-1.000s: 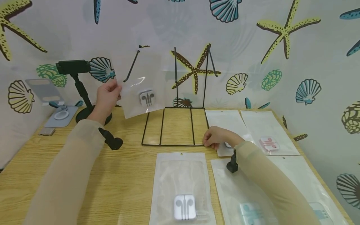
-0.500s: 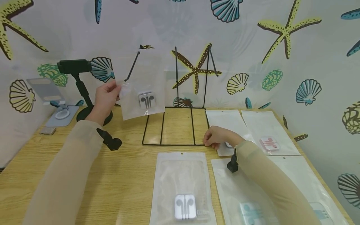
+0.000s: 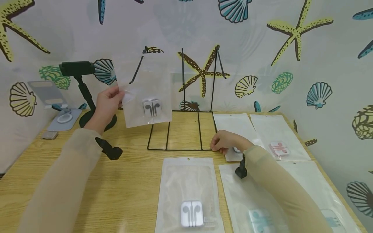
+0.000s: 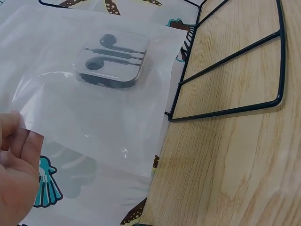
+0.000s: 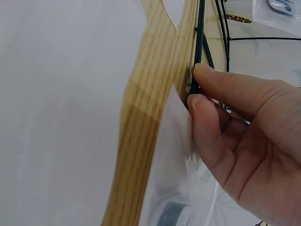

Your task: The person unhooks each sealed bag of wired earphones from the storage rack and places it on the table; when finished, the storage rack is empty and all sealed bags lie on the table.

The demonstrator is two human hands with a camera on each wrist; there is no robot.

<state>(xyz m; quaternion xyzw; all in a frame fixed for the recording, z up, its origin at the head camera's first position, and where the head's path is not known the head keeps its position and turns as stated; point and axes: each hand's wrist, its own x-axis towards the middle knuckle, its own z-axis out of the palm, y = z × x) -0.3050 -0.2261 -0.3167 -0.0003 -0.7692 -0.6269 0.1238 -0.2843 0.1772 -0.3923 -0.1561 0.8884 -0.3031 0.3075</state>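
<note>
My left hand (image 3: 107, 102) pinches the left edge of a clear plastic bag (image 3: 131, 110). Inside the bag sits a small case of dark-corded earphones (image 3: 152, 107), seen close up in the left wrist view as the earphone case (image 4: 113, 59). The bag hangs upright at the left prong (image 3: 136, 70) of a black wire rack (image 3: 175, 150); the prong crosses its upper part, and whether it passes through the bag's hole I cannot tell. At the rack's front right corner my right hand (image 3: 228, 141) pinches the base wire (image 5: 199, 47) between thumb and finger.
A bagged white earphone case (image 3: 191, 214) lies in front of the rack. Several more bags lie to the right, one with a pink case (image 3: 279, 149). A black stand (image 3: 84, 94), a grey folding stand (image 3: 64, 119) and a small flat block (image 3: 49, 135) are at the left.
My left hand has moved slightly left and down, and the bag has come lower and tilted less. The right hand stays on the rack's corner.
</note>
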